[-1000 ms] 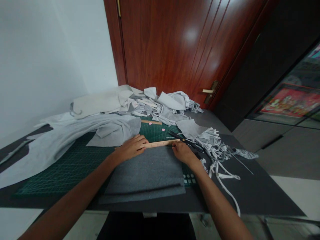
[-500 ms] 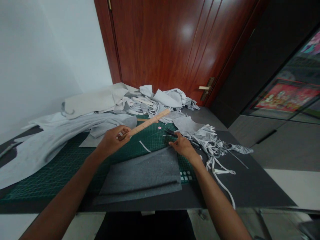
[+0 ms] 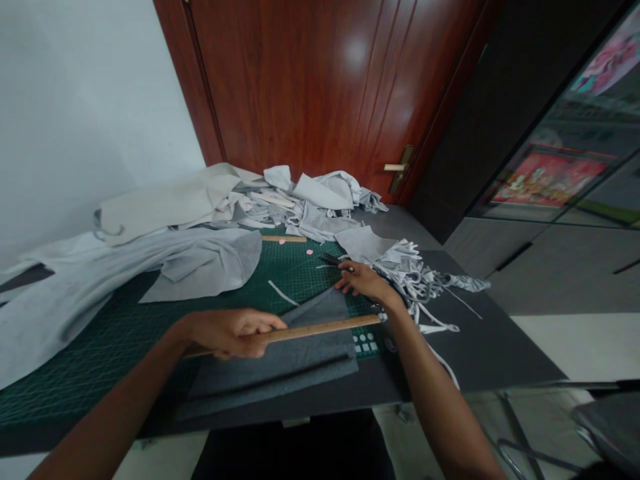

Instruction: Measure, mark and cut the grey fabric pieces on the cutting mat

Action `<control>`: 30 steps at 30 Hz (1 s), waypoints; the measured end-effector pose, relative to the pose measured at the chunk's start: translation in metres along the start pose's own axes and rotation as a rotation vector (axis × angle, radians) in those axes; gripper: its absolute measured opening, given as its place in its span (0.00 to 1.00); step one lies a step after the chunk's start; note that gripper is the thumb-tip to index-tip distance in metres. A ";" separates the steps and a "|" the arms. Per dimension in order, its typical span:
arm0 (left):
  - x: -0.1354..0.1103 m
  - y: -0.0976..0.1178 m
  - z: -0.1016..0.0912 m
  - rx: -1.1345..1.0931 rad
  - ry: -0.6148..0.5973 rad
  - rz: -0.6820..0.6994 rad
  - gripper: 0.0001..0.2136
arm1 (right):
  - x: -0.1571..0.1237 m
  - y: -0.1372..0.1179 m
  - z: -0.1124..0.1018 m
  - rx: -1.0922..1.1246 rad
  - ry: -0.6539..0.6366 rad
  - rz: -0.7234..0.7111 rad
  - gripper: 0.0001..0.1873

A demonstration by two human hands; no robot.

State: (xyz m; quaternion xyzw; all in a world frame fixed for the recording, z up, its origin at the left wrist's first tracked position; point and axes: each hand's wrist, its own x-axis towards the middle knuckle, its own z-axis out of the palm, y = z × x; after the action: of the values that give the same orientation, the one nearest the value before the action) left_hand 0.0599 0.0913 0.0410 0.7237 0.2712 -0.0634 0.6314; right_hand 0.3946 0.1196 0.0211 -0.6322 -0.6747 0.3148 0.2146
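Wooden ruler [image 3: 320,331] — long, flat, pale — in the left hand [image 3: 225,332]

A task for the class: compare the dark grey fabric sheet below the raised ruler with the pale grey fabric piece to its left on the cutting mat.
The dark grey fabric sheet is much darker than the pale grey fabric piece. The dark sheet lies fairly flat with straight edges, while the pale piece has a curved edge and a fold. The dark sheet runs off the near edge of the green cutting mat; the pale piece lies further back. Both are matte fabric.

Dark tabletop [image 3: 480,353] — green cutting mat [image 3: 300,280], gray felt sheet [image 3: 270,383], pale fabric scraps [image 3: 410,273]
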 end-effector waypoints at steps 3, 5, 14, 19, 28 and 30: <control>-0.007 0.001 -0.001 0.023 -0.108 -0.052 0.29 | -0.003 -0.001 -0.005 0.003 -0.031 -0.018 0.13; -0.009 0.002 -0.003 0.085 -0.077 -0.029 0.25 | -0.008 -0.005 -0.005 -0.038 -0.011 -0.044 0.13; -0.003 -0.002 -0.014 0.590 0.422 0.203 0.17 | -0.025 -0.033 0.014 -0.251 0.012 -0.433 0.13; 0.008 -0.026 -0.023 0.788 0.573 0.258 0.16 | -0.028 -0.043 0.039 -0.235 -0.228 -0.710 0.09; 0.007 -0.026 0.038 1.012 0.769 0.266 0.19 | -0.030 -0.042 0.058 -0.284 -0.139 -0.610 0.07; 0.008 -0.030 0.065 1.058 0.837 0.276 0.20 | -0.030 -0.042 0.060 -0.288 -0.106 -0.608 0.06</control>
State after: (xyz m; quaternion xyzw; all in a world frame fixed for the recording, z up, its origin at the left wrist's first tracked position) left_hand 0.0690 0.0336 -0.0014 0.9261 0.3301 0.1785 0.0376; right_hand 0.3266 0.0804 0.0105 -0.4086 -0.8801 0.1703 0.1716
